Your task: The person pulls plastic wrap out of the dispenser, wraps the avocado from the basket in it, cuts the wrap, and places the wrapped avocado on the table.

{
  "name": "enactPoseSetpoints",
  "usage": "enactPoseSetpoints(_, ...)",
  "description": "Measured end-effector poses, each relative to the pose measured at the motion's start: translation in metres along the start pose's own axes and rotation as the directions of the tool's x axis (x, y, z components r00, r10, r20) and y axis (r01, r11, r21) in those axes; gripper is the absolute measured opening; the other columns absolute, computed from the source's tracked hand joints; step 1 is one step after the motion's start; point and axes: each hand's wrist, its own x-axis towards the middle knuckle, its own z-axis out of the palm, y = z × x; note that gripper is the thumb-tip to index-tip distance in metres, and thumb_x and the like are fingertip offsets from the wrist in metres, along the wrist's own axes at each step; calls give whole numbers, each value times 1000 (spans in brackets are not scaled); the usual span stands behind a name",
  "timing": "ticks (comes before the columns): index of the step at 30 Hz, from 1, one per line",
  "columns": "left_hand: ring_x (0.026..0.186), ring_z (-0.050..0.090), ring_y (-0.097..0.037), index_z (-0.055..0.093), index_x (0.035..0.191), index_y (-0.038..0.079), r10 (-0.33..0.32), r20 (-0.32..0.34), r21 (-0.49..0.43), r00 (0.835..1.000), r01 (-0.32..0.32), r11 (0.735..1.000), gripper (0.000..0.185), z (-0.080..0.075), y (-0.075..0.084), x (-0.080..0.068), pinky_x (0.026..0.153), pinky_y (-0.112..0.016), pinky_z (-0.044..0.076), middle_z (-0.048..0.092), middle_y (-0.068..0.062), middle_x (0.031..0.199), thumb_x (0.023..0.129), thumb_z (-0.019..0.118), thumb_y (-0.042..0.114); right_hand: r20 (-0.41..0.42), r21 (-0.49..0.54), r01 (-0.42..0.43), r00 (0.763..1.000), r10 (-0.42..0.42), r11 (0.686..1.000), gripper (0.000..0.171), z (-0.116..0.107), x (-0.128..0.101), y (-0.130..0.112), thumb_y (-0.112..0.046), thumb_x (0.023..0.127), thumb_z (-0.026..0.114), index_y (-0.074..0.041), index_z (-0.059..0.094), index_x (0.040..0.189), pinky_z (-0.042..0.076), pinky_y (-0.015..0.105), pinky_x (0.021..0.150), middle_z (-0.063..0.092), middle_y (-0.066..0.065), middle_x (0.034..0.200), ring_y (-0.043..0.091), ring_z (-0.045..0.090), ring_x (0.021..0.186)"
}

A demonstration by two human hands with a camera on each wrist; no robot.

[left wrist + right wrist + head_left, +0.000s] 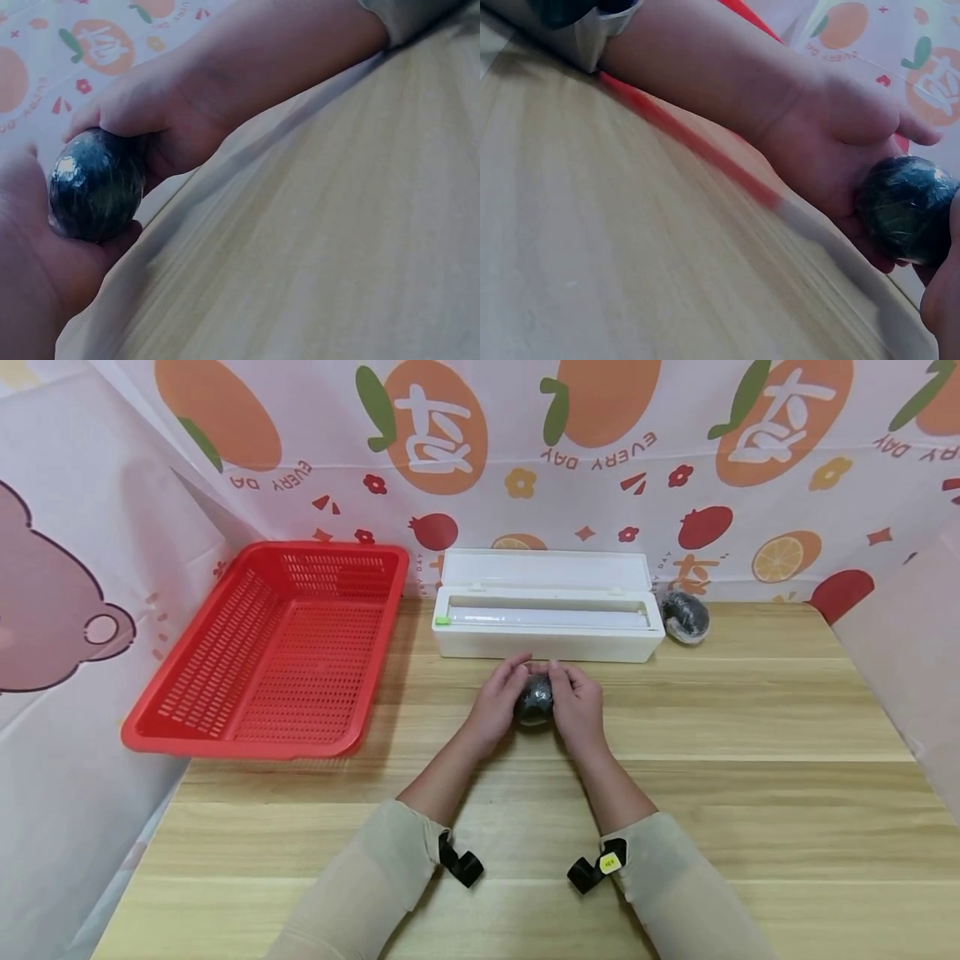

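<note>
Between both hands sits a dark green, egg-shaped item [534, 702] wrapped in shiny cling film. My left hand [495, 703] holds it from the left and my right hand [579, 710] from the right, the thumbs on its near sides. In the left wrist view the wrapped item [97, 184] looks smooth and glossy. Wrinkled film shows on the same item [907, 206] in the right wrist view. Just beyond the hands stands a white cling film dispenser [547, 646], its lid [547, 568] raised and a green slider [442, 621] at its left end.
A red perforated basket [247, 749] stands on the left of the wooden table [750, 827]. Another dark item in film [686, 617] lies against the dispenser's right end. A fruit-print cloth [517, 518] hangs along the back.
</note>
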Motion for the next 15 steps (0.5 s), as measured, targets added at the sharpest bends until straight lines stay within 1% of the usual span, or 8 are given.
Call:
enactPoseSetpoints(2, 136, 46, -24, 41, 148, 8, 43, 45, 86, 998, -47, 995, 53, 0, -1, -2, 116, -40, 32, 49, -13, 146, 101, 54, 30, -48, 23, -53, 997, 54, 998, 35, -2, 1, 1, -28, 101, 55, 1, 74, 97, 51, 29, 92, 74, 14, 99, 18, 66, 101)
enactPoseSetpoints(4, 133, 48, -23, 40, 149, 12, 66, 67, 165, 996, -76, 983, 62, -1, -2, -4, 111, -40, 39, 44, -11, 149, 95, 65, 30, -88, 58, -99, 991, 104, 993, 35, -4, 3, 2, -29, 101, 54, 0, 73, 97, 52, 28, 89, 74, 13, 99, 17, 66, 101)
enactPoseSetpoints(6, 122, 54, -24, 42, 148, 15, 102, 75, 245, 992, -117, 962, 69, -2, -4, -5, 101, -40, 48, 45, -10, 146, 89, 74, 29, -126, 106, -136, 981, 149, 985, 35, -5, 4, 4, -29, 102, 53, -1, 73, 97, 53, 28, 88, 74, 13, 100, 17, 66, 101)
enactPoseSetpoints(8, 113, 57, -23, 47, 145, 16, 148, 83, 309, 985, -167, 936, 69, -3, -5, -6, 92, -38, 53, 48, -9, 140, 85, 79, 27, -140, 157, -158, 974, 180, 975, 35, -7, 5, 5, -30, 102, 53, -1, 72, 100, 53, 28, 90, 73, 14, 102, 18, 66, 103)
enactPoseSetpoints(10, 109, 59, -22, 53, 141, 15, 205, 93, 357, 974, -225, 907, 64, -4, -6, -6, 87, -35, 54, 53, -8, 137, 84, 79, 25, -132, 181, -173, 971, 199, 968, 36, -8, 7, 6, -33, 102, 53, -3, 72, 106, 51, 28, 94, 72, 15, 106, 16, 64, 108)
enactPoseSetpoints(11, 110, 59, -22, 55, 140, 15, 225, 99, 366, 969, -246, 898, 60, -5, -6, -6, 87, -34, 55, 55, -7, 136, 85, 79, 23, -119, 181, -183, 971, 206, 966, 37, -9, 7, 5, -35, 102, 53, -4, 72, 109, 50, 28, 96, 72, 15, 109, 14, 62, 111)
enactPoseSetpoints(13, 116, 59, -20, 57, 138, 14, 237, 98, 359, 967, -256, 898, 54, -8, -7, -5, 91, -32, 54, 58, -5, 137, 87, 76, 21, -70, 155, -189, 977, 202, 970, 37, -11, 8, 5, -37, 100, 55, -7, 72, 114, 46, 28, 101, 70, 13, 114, 13, 60, 115)
enactPoseSetpoints(15, 122, 58, -20, 57, 138, 12, 229, 88, 330, 969, -245, 911, 51, -11, -7, -3, 96, -32, 52, 58, -6, 139, 90, 72, 18, -2, 112, -192, 981, 194, 975, 37, -13, 10, 3, -38, 98, 59, -9, 71, 118, 42, 30, 105, 69, 11, 119, 13, 58, 118)
